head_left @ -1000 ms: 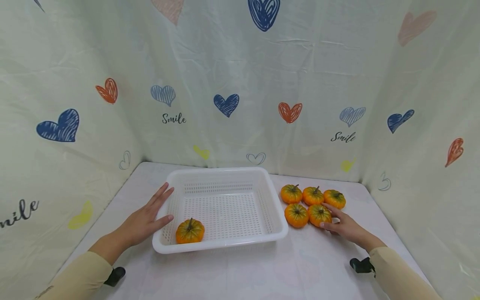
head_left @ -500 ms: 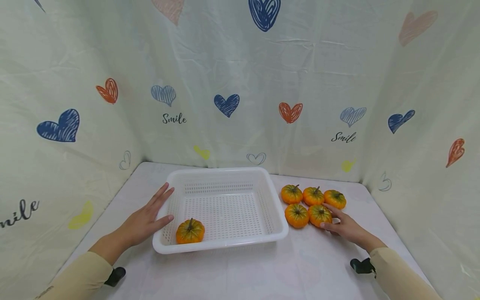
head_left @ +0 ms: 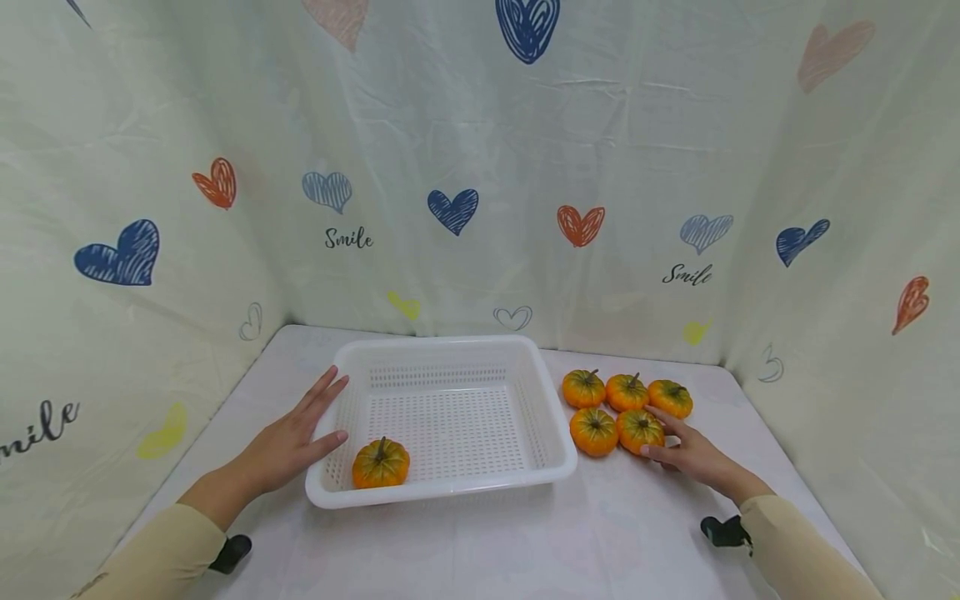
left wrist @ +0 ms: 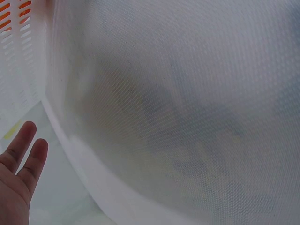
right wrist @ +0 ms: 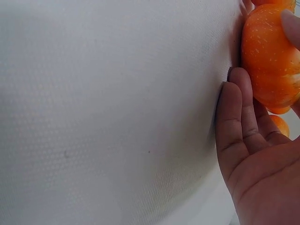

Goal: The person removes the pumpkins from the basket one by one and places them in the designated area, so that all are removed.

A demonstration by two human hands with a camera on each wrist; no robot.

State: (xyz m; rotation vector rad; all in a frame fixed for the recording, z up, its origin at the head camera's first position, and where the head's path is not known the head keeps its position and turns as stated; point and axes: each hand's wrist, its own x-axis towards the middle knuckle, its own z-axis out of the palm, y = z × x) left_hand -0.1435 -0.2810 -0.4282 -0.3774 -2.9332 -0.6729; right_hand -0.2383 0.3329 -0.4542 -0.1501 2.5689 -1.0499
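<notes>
A white perforated plastic basket [head_left: 450, 486] stands on the table, with one small orange-green pumpkin [head_left: 380, 463] in its near left corner. My left hand [head_left: 291, 443] lies at the basket's left rim, fingers spread and straight; the left wrist view shows two of those fingers beside the basket's slotted wall [left wrist: 18, 70]. To the right of the basket, my right hand [head_left: 692, 454] holds the near right pumpkin [head_left: 639, 429] between thumb and fingers. In the right wrist view the thumb touches this pumpkin [right wrist: 268, 51], while the fingers lie low along the tabletop.
Several other pumpkins sit close around the held one: a near left one [head_left: 593, 431], and a back row with a left [head_left: 582, 388], a middle [head_left: 626, 392] and a right one [head_left: 670, 398]. A heart-printed curtain [head_left: 480, 283] encloses the white table [head_left: 495, 550].
</notes>
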